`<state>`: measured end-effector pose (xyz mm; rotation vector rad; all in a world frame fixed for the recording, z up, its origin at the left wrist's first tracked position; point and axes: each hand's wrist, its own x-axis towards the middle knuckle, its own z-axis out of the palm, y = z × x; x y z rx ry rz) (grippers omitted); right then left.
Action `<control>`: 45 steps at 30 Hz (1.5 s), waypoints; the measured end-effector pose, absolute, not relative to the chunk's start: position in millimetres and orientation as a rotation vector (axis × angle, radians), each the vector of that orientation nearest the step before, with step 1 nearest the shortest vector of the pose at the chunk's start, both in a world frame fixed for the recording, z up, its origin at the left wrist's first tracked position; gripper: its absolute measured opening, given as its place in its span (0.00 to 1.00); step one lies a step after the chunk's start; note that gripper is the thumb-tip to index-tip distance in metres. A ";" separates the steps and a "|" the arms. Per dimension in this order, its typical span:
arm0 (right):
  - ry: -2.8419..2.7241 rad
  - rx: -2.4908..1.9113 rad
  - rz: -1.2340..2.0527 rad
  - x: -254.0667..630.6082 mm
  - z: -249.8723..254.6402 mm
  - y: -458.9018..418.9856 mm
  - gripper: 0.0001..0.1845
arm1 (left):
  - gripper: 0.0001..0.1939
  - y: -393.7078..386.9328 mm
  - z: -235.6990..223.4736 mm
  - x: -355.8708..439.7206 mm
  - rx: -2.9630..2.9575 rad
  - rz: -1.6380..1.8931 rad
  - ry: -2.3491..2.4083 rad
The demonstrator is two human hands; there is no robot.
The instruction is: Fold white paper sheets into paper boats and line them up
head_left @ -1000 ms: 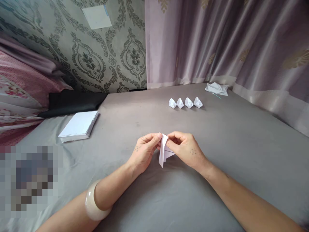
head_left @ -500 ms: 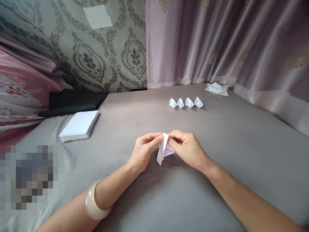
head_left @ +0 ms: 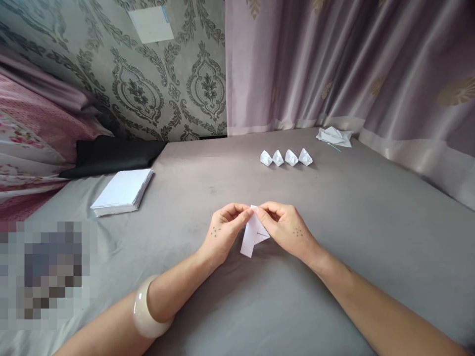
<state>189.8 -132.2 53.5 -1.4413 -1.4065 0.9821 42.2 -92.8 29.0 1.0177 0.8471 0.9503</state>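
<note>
A small folded piece of white paper (head_left: 252,237) is held just above the grey bed sheet (head_left: 334,257), between both hands. My left hand (head_left: 222,231) pinches its top edge from the left with thumb and forefinger. My right hand (head_left: 285,227) pinches the same top edge from the right, fingers curled behind the paper. The paper's lower flaps hang down toward the sheet. A pale bangle (head_left: 146,311) sits on my left forearm.
Several small folded paper shapes (head_left: 285,157) stand in a row farther back. A stack of white paper sheets (head_left: 122,192) lies at the left. Crumpled white paper (head_left: 334,136) rests by the mauve curtain (head_left: 352,64). A black cloth (head_left: 111,154) lies against the patterned wall.
Both hands have closed together at the paper's top edge, and the paper has turned a little, its long flap now flatter and facing me.
</note>
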 end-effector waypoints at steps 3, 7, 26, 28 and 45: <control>-1.428 -1.431 0.972 188.8 52.3 -131.1 0.15 | 0.10 -91.8 28.5 40.6 0.987 0.919 0.823; -1.332 -1.407 0.870 184.6 48.7 -132.1 0.09 | 0.10 -91.4 27.7 40.4 0.994 0.952 0.853; -1.523 -1.374 0.434 177.2 37.8 -135.2 0.10 | 0.09 -92.9 28.5 42.7 1.000 1.030 0.820; -1.473 -1.368 0.513 176.9 38.6 -134.4 0.10 | 0.09 -92.4 28.5 42.6 1.006 1.036 0.828; -1.283 -1.347 0.780 178.7 44.1 -132.9 0.09 | 0.09 -91.3 30.3 43.0 1.007 1.061 0.845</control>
